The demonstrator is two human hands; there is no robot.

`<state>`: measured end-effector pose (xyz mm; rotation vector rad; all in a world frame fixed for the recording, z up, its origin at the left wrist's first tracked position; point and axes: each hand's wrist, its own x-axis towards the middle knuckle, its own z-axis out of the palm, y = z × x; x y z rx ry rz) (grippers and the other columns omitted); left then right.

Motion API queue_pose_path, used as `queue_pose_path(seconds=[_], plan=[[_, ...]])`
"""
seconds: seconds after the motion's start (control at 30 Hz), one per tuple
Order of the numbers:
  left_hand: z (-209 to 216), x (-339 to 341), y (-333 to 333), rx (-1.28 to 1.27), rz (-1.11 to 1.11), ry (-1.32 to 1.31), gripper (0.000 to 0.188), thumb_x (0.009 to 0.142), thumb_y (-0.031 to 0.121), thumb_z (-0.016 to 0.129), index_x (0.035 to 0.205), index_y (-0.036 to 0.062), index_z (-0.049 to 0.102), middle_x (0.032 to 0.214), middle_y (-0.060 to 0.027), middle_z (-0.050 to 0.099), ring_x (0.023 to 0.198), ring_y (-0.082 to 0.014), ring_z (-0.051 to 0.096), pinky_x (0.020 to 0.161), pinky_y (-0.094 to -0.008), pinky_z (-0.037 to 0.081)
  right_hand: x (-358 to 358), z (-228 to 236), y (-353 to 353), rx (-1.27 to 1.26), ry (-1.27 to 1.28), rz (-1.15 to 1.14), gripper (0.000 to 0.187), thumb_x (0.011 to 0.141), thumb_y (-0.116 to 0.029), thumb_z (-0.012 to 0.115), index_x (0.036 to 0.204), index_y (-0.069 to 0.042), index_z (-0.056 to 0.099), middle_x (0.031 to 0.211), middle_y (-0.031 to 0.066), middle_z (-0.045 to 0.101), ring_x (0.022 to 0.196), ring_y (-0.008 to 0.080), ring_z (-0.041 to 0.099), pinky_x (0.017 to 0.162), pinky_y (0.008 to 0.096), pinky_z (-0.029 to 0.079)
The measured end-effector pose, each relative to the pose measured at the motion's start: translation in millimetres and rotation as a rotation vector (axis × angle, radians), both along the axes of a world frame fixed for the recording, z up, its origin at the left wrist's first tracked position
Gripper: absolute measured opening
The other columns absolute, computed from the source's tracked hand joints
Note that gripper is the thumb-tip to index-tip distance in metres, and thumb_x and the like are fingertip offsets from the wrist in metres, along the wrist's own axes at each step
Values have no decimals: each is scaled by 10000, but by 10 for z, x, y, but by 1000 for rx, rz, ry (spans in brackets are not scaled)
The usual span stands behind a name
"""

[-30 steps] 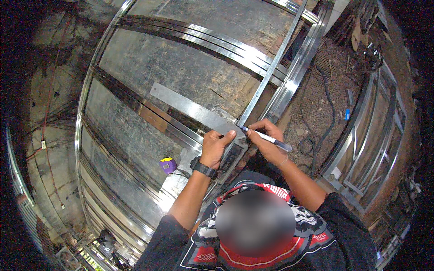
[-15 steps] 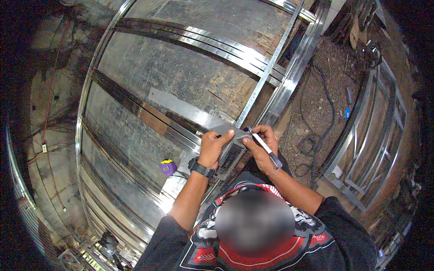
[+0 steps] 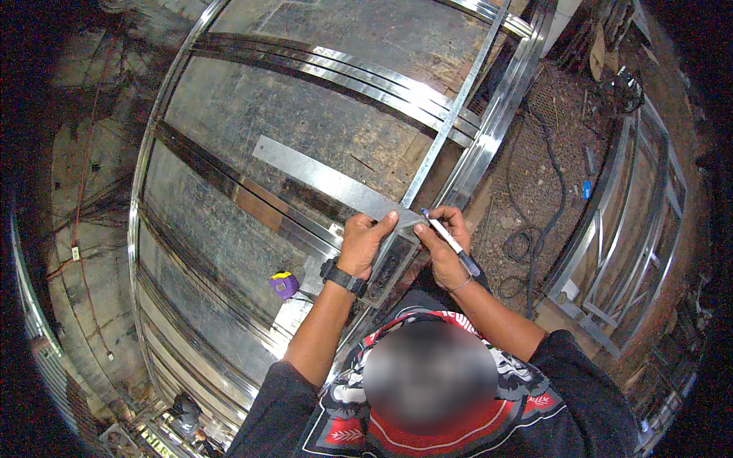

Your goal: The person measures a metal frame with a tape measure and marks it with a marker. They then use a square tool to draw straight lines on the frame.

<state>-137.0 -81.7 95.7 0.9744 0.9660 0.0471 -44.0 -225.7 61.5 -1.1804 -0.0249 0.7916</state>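
Observation:
My left hand (image 3: pixel 362 248), with a dark watch at the wrist, pinches the near end of a wide flat metal blade (image 3: pixel 328 180) between thumb and fingers. The blade has a small hole at its far end and reaches up and left over the worktop. In my right hand (image 3: pixel 447 248) is a white pen (image 3: pixel 445 231), held with its blue tip pointing up. That thumb rests beside the blade's near end. A rectangular metal tube (image 3: pixel 391 269) lies just under my hands, its surface partly hidden. A narrow metal strip (image 3: pixel 450 122) runs away from the blade's near end.
A purple and yellow tape measure (image 3: pixel 285 286) lies left of my left forearm. Shiny metal bars (image 3: pixel 359 80) cross the dark worktop (image 3: pixel 305 107). To the right are a black cable (image 3: pixel 561 164), a blue object (image 3: pixel 586 189) and a metal frame (image 3: pixel 611 237) on the ground.
The wide blade has shifted slightly upward and catches the light differently. My left hand has moved a little with it. The pen stays in my right hand, its tip slightly higher.

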Motion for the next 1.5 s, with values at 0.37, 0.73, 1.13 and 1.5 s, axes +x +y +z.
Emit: queue_pose_path(seconds=[0.37,0.73,1.13,1.5], plan=[[-24,39,-63,78,72,-57,201,956,200,726,962,-1,740,906,-47,737,762,-121,662,690,-291,522,34,50,14,-2,33,14,327,868,-38,784,1085,-102,547,874,-22,603,708,52,553,587,210,451],[41,45,-21,96,-3,59,183,959,181,718,980,1,739,915,-45,731,775,-120,650,702,-289,510,93,48,-48,-144,-228,18,292,916,-75,741,1145,-69,559,958,22,649,845,93,618,759,249,510],[-8,23,-47,87,32,47,262,918,244,769,757,48,701,736,-12,678,627,-93,599,576,-288,470,463,55,43,-114,-319,228,166,885,-160,774,909,-49,653,811,11,661,735,66,602,643,245,500],[-67,6,-73,44,78,4,249,931,231,755,785,41,687,746,-20,685,626,-112,628,567,-297,492,521,131,45,-202,-352,342,187,886,-195,762,908,-52,642,823,6,655,746,81,598,656,265,498]])
